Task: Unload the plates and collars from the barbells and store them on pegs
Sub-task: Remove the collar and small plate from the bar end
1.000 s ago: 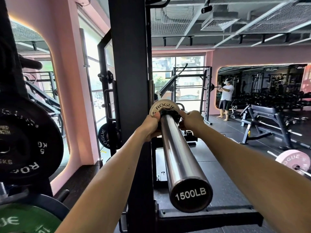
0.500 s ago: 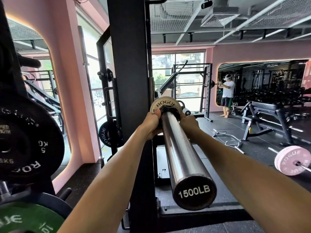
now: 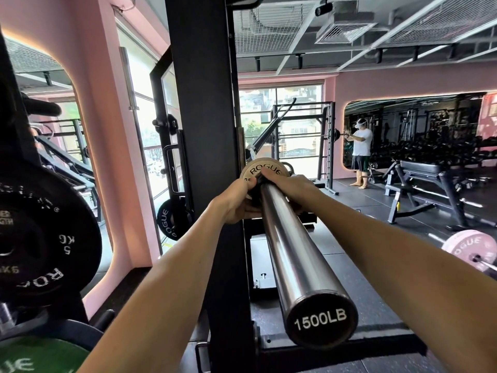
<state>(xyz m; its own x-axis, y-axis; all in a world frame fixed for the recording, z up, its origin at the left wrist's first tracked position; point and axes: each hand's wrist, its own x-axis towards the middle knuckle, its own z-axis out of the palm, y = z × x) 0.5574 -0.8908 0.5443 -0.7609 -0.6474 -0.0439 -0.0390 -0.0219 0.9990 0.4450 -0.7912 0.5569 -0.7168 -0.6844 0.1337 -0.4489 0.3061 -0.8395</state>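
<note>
1. There is one view only, from a wide-angle camera worn on the person's head; no second view shares the scene.
2. It faces forward and slightly down, straight along the barbell sleeve (image 3: 293, 246), whose end cap reading "1500LB" sits very near the lens, low and right of centre.
3. Both forearms reach away from the camera; the left hand (image 3: 236, 201) and right hand (image 3: 289, 185) meet at the far end of the sleeve, at mid-distance.
4. The black rack upright (image 3: 204, 130) stands close, just left of centre, and hides what is behind it.
5. The wide lens bends the edges; the mirror (image 3: 419, 130) at far right is small and probably shows a reflection.
</note>
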